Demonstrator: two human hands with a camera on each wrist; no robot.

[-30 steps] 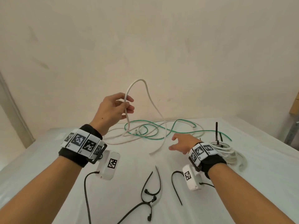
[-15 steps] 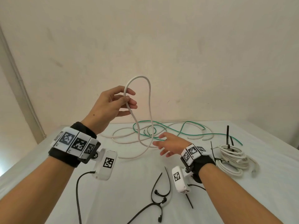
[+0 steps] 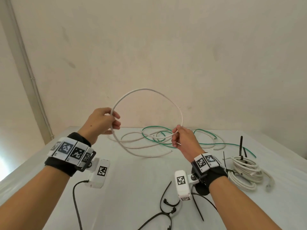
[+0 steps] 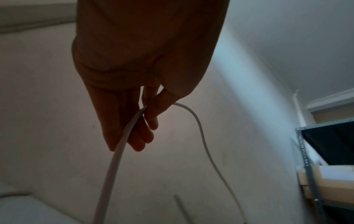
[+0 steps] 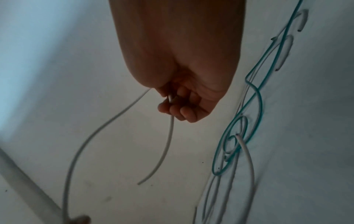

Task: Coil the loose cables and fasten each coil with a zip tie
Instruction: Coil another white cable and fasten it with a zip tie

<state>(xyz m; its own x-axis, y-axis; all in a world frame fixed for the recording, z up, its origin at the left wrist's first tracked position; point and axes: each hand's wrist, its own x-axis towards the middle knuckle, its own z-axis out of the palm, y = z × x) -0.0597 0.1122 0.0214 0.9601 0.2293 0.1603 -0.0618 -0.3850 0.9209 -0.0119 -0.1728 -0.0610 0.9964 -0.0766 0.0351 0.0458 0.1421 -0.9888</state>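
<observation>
A white cable (image 3: 146, 89) arches in the air as a wide loop between both hands. My left hand (image 3: 106, 122) pinches one side of it; in the left wrist view the cable (image 4: 114, 163) runs down from the thumb and fingers. My right hand (image 3: 181, 138) grips the other side, and the right wrist view shows the cable (image 5: 168, 139) leaving the curled fingers. The rest of this cable trails onto the table, tangled with a green cable (image 3: 206, 143). A finished white coil (image 3: 244, 173) with a black zip tie lies at the right. Loose black zip ties (image 3: 167, 206) lie near me.
The white table (image 3: 132, 180) meets a beige wall at the back. Another pale cable (image 3: 132, 138) lies among the tangle. Black wrist-camera leads hang under both wrists. A metal shelf (image 4: 325, 151) shows in the left wrist view.
My right hand rose from the table and took hold of the white cable. The narrow raised loop has widened into a big round loop between both hands.
</observation>
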